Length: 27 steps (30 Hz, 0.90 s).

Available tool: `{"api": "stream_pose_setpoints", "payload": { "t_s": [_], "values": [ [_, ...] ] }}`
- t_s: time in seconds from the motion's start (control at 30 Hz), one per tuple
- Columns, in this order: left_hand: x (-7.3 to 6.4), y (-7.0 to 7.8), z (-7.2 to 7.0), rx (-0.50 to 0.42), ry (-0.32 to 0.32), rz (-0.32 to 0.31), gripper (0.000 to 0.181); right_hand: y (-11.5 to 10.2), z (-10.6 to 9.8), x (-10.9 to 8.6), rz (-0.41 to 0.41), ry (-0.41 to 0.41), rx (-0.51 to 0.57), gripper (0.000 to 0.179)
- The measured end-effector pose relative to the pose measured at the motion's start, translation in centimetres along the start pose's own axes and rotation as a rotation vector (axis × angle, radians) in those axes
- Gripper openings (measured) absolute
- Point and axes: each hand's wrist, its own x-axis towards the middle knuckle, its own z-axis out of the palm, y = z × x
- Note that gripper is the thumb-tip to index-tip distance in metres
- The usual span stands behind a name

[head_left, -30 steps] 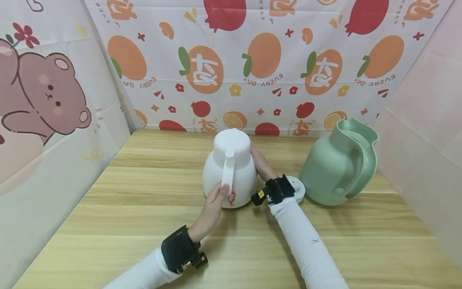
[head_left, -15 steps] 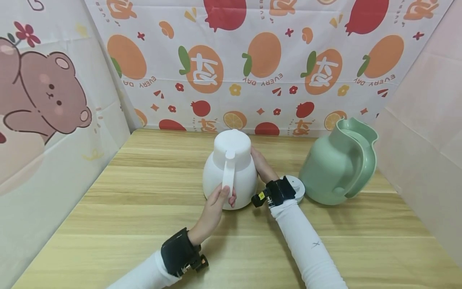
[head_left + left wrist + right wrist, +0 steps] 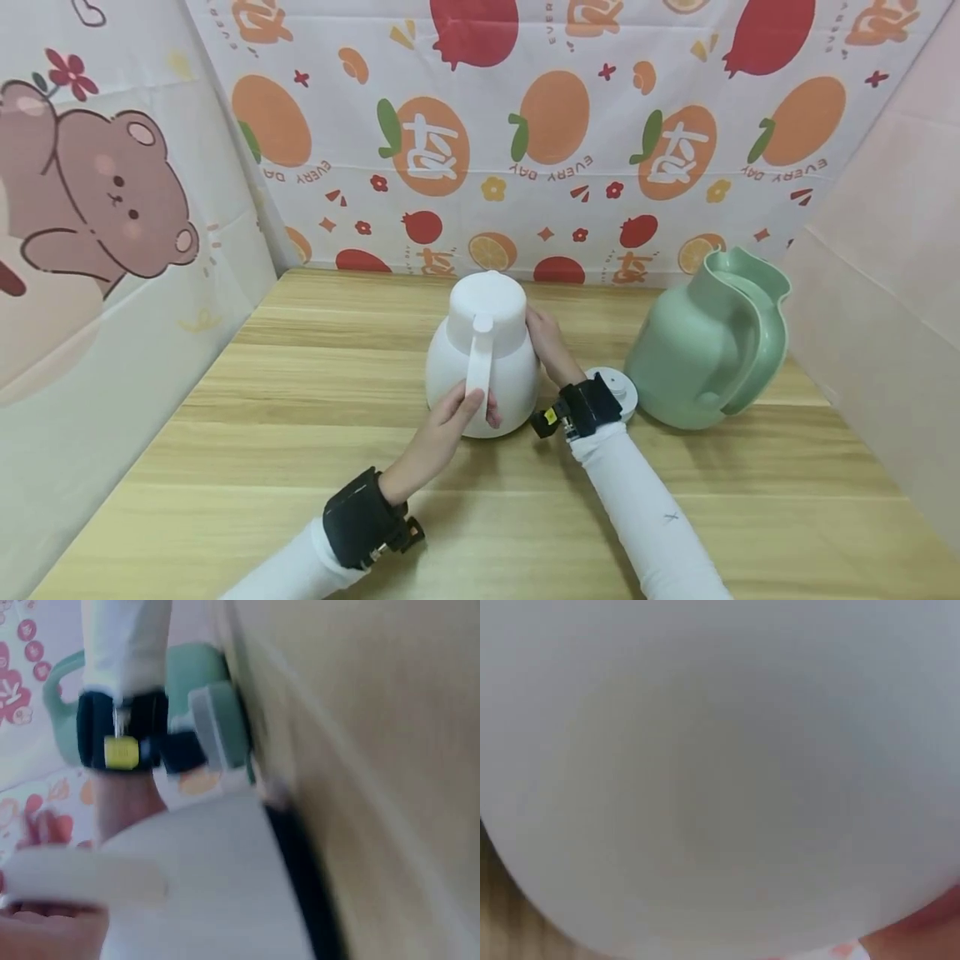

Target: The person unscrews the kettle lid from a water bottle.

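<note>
A white thermos jug (image 3: 450, 367) with a lid stands upright near the middle of the wooden table, its handle (image 3: 480, 358) facing the person. My left hand (image 3: 442, 433) grips the lower part of that handle, with fingertips showing on its right side. Against the jug's right side lies my right hand (image 3: 549, 342); its fingers are mostly hidden behind the jug. The jug's white body (image 3: 720, 772) fills most of the right wrist view. In the left wrist view, which is blurred, the jug handle (image 3: 82, 877) lies near my left hand (image 3: 52, 934).
A green thermos jug (image 3: 675, 350) stands at the right, its handle facing right. A round white lid-like piece (image 3: 624, 396) sits beside it, partly covered by the right wrist strap (image 3: 591, 406). A fruit-printed cloth (image 3: 495, 117) hangs behind the table (image 3: 300, 467).
The head view has shifted slightly. My left wrist has moved a little to the left while the hand stays on the handle. The right hand and the white jug keep their places.
</note>
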Motion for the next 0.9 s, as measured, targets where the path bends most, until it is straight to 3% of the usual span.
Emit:
{"api": "stream_pose_setpoints", "payload": {
  "t_s": [0.13, 0.2, 0.27, 0.33, 0.43, 0.5, 0.6, 0.67, 0.77, 0.9],
  "values": [
    [0.3, 1.3, -1.7, 0.234, 0.048, -0.038, 0.022, -1.6, -0.2, -2.2, -0.141, 0.183, 0.118, 0.027],
    [0.6, 2.3, -2.9, 0.412, 0.086, -0.006, 0.02, -2.3, -0.3, -3.9, -0.188, 0.23, 0.167, 0.019],
    [1.2, 3.4, -4.2, 0.568, 0.11, 0.069, 0.018, -2.5, -0.3, -5.6, -0.246, 0.215, 0.163, 0.018],
    [2.3, 4.4, -5.5, 0.665, 0.109, 0.188, 0.015, -2.4, -0.1, -7.3, -0.305, 0.117, 0.133, 0.025],
    [4.5, 5.7, -6.7, 0.705, 0.047, 0.372, 0.018, -1.9, 0.7, -9.3, -0.402, -0.113, 0.086, 0.039],
    [6.3, 6.3, -7.0, 0.703, -0.045, 0.494, 0.02, -1.6, 1.3, -10.2, -0.42, -0.261, 0.084, 0.042],
    [9.1, 6.5, -6.8, 0.758, -0.221, 0.611, 0.029, -1.3, 2.1, -10.7, -0.364, -0.422, 0.113, 0.047],
    [10.7, 6.4, -6.5, 0.821, -0.345, 0.63, 0.037, -1.3, 2.5, -10.6, -0.297, -0.492, 0.129, 0.049],
    [12.4, 5.9, -6.2, 0.898, -0.477, 0.587, 0.047, -1.4, 3.3, -10.0, -0.228, -0.574, 0.117, 0.047],
    [13.2, 5.3, -6.3, 0.926, -0.535, 0.519, 0.051, -1.4, 4.5, -9.2, -0.249, -0.669, 0.175, 0.042]
  ]
}}
